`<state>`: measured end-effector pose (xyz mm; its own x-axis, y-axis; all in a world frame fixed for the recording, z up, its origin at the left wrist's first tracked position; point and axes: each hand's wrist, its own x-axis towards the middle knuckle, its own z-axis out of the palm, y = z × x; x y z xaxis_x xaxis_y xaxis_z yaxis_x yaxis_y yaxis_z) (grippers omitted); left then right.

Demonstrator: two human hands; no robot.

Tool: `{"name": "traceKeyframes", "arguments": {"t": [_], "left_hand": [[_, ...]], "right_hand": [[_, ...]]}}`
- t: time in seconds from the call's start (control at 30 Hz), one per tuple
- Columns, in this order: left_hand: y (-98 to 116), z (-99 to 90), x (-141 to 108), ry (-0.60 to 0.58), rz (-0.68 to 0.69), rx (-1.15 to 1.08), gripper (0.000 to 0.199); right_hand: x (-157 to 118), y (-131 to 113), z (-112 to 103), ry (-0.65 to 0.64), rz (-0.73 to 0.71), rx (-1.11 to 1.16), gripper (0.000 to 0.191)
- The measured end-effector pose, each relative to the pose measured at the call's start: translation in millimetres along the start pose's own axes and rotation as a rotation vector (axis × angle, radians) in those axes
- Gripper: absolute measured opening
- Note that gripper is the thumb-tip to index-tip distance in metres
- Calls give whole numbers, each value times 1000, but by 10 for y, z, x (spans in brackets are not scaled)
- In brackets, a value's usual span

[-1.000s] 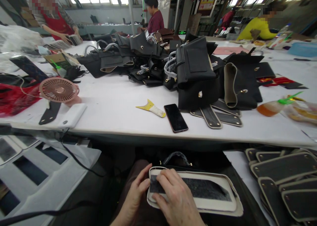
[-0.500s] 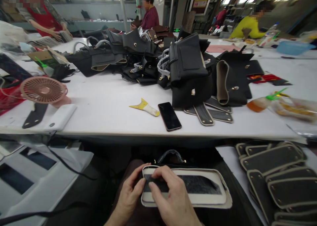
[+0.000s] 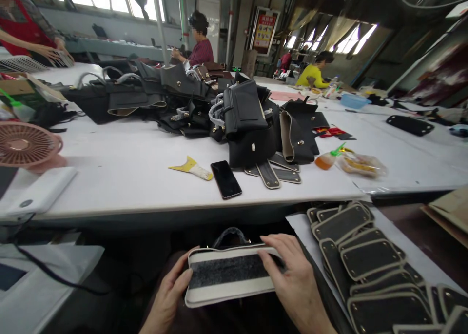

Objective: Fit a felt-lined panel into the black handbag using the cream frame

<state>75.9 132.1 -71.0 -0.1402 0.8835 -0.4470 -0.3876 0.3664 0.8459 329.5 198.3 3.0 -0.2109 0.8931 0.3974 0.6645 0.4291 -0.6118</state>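
Over my lap lies a long cream-edged bag base (image 3: 234, 295) with a dark strip (image 3: 226, 271) along its middle. My left hand (image 3: 171, 287) grips its left end, thumb on top and fingers behind the rim. My right hand (image 3: 292, 275) is at the right end, fingers curled over the upper edge and thumb on the surface, closed on it. Behind the base, a plastic-wrapped handle (image 3: 230, 232) of a dark bag shows. The right end of the base is partly hidden by my right hand.
On the white table (image 3: 127, 192) are a phone (image 3: 225, 179), a yellow-white scraper-like piece (image 3: 190, 168), a pink fan (image 3: 27, 146) and piled black bags (image 3: 244, 109). Trimmed dark panels (image 3: 373, 261) are stacked at right. Other people sit or stand beyond.
My right hand has moved from the left part of the base to its right end. My left hand still holds the left end. The view has turned to the right.
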Motion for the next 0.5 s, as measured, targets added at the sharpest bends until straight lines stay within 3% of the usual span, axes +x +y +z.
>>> {"name": "traceKeyframes", "arguments": {"t": [0.2, 0.3, 0.43, 0.5], "left_hand": [[9, -49, -5, -37, 102, 110, 50], [-15, -134, 46, -66, 257, 228, 50], [83, -210, 120, -176, 524, 634, 37], [197, -206, 138, -260, 641, 892, 47]], "right_hand": [[340, -318, 323, -419, -249, -92, 15], [471, -322, 390, -565, -367, -238, 17], [561, -273, 396, -696, -495, -375, 17], [579, -230, 413, -749, -532, -398, 17]]}}
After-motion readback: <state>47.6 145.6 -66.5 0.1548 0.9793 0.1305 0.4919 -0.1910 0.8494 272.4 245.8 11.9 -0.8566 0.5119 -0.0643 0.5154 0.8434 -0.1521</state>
